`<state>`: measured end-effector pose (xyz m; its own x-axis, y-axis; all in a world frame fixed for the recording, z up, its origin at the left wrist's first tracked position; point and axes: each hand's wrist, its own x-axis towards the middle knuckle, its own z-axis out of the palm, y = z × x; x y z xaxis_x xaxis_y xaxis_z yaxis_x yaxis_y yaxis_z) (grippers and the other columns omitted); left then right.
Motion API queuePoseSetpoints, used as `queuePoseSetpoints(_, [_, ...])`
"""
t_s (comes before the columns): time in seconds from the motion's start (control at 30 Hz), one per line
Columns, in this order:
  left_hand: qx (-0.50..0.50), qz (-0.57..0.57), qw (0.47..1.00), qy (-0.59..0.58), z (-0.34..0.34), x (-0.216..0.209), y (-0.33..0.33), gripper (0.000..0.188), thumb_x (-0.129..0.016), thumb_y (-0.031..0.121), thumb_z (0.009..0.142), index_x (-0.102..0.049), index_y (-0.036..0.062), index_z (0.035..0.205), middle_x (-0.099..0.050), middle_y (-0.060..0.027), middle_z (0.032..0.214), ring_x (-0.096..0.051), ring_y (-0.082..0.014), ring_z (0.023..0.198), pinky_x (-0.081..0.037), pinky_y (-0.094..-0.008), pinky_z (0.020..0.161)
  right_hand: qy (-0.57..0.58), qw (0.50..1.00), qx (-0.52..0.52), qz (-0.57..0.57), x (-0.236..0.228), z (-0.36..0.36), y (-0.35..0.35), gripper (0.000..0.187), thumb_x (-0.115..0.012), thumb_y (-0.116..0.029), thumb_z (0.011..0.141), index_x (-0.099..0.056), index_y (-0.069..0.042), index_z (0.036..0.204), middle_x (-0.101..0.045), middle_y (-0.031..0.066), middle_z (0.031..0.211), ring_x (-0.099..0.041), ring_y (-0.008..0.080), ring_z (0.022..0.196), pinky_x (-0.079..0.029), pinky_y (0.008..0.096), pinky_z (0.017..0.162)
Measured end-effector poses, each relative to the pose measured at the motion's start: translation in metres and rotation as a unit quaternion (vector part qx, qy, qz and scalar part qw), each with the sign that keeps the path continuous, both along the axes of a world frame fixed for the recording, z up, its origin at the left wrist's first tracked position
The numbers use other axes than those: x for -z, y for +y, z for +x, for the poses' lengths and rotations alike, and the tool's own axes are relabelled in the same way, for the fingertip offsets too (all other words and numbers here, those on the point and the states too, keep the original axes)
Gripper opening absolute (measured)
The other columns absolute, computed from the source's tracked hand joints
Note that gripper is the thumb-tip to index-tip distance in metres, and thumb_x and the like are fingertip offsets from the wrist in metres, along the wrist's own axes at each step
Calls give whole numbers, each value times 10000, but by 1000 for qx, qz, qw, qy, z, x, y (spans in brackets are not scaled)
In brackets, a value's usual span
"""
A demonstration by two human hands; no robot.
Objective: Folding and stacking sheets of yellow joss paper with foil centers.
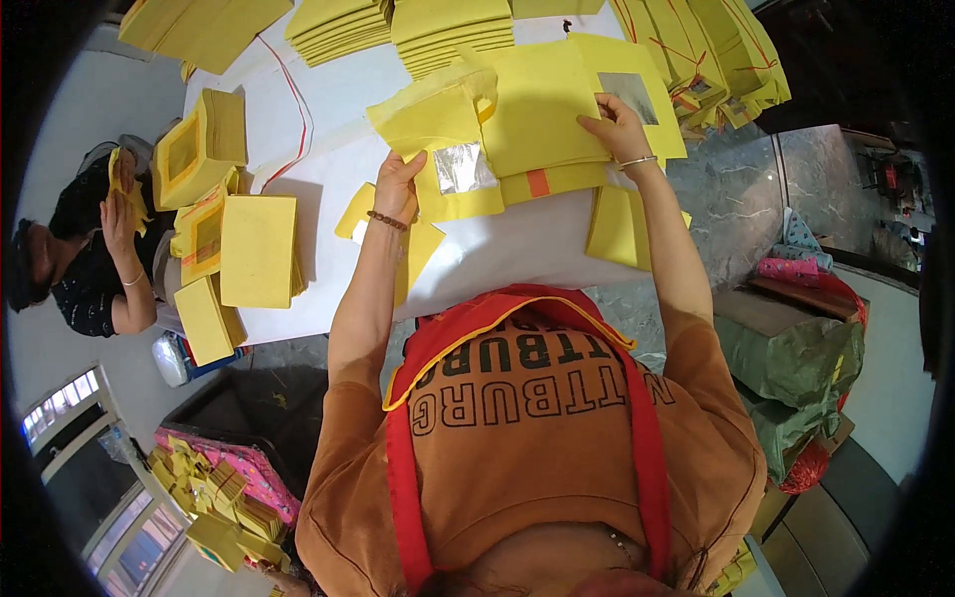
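Note:
My left hand is closed on the left edge of a yellow paper piece that bears a shiny silver foil square. A torn-looking yellow sheet lies just beyond it. My right hand pinches the right edge of a yellow paper stack, thumb on top and fingers partly hidden beneath. An orange-red mark shows on the stack's near edge. Under my right wrist lies another yellow sheet; loose yellow pieces lie below my left wrist.
Yellow paper stacks stand along the white table's far side, with red-tied bundles at right. More yellow blocks stand at left, beside a person holding yellow paper. A green sack sits on the floor at right.

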<state>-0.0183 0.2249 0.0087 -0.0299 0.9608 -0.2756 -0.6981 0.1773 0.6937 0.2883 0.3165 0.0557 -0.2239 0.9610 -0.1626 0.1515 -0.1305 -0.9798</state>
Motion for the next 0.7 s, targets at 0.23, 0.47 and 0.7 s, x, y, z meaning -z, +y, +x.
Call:
queuePoseSetpoints(0.23, [63, 145, 970, 186, -16, -32, -10, 111, -512, -46, 788, -527, 41, 855, -570, -40, 863, -553, -103, 775, -465, -233, 694, 154, 988, -21, 9, -22, 5, -22, 313, -589, 38, 746, -495, -29, 1037, -568, 27, 938, -532, 78, 847, -436, 208, 723])
queuePoseSetpoints(0.47, [110, 177, 957, 204, -36, -47, -24, 86, -508, -18, 804, -521, 56, 763, -554, 1, 795, -525, -71, 694, -433, -197, 617, -59, 984, -139, 98, -40, 10, -64, 250, -606, 27, 727, -538, -48, 955, -550, 65, 1034, -530, 114, 915, -442, 242, 775])
queuePoseSetpoints(0.7, [36, 121, 992, 5, -44, -43, -34, 141, -520, 24, 802, -484, 34, 937, -567, -88, 916, -562, -160, 867, -482, -265, 715, 73, 995, -55, -32, -53, 16, -82, 162, -596, -43, 770, -557, -11, 924, -581, 70, 1016, -551, 123, 896, -436, 248, 779])
